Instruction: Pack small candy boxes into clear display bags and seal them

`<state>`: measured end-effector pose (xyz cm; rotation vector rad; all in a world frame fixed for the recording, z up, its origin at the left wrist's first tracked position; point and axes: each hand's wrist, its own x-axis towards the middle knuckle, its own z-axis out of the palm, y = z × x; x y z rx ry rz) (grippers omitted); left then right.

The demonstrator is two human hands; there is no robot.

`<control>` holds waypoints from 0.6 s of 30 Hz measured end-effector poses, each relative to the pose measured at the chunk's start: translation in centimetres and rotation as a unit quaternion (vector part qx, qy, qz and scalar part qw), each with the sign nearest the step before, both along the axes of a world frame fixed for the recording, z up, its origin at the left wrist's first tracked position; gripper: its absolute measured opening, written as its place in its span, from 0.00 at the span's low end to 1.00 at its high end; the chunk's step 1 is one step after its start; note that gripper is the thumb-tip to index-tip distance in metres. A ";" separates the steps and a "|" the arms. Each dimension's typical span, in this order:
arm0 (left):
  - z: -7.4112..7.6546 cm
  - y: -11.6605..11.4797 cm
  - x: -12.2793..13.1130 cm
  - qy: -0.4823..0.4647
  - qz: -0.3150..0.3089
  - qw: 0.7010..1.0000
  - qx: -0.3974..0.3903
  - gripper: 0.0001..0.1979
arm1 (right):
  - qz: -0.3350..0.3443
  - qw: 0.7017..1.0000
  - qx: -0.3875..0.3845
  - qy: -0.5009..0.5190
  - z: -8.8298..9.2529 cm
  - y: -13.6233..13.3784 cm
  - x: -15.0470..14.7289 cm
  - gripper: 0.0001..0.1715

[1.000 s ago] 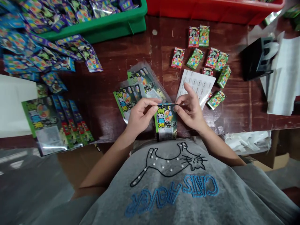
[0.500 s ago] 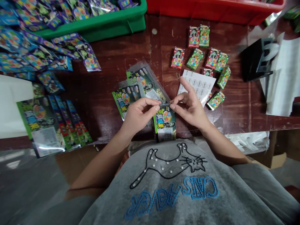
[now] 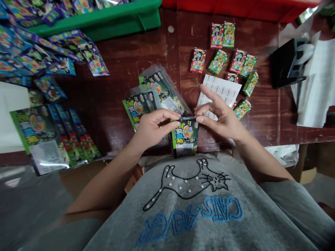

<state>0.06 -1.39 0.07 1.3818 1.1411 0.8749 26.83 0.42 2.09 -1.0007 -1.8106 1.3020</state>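
My left hand (image 3: 150, 127) and right hand (image 3: 222, 116) pinched the candy pouch's (image 3: 185, 136) top edge at the table's (image 3: 125, 69) near rim, right fingers fanned; the pouch's mouth seemed shut.

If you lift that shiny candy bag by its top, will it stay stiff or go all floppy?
Probably floppy: the bag is thin glossy film, pinched at its top edge by the left hand and right hand, hanging off the table. Likely light, maybe slippery, judging by its shine.
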 end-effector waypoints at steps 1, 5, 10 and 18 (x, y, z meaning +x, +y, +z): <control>-0.1 -0.1 0.2 -0.002 0.008 1.000 0.005 0.12 | 0.005 0.999 0.027 -0.019 0.7 0.3 0.2 0.33; -0.3 -0.1 0.7 -0.009 0.018 1.000 0.017 0.10 | 0.061 0.990 0.076 -0.099 2.6 1.7 -0.2 0.10; -0.2 0.0 0.8 -0.007 0.017 1.000 0.025 0.09 | 0.101 0.975 0.082 -0.178 1.5 2.8 -1.9 0.05; -0.3 -2.1 -0.6 -0.005 0.064 0.997 0.032 0.04 | 0.123 0.957 0.186 -0.186 0.8 2.3 -3.6 0.08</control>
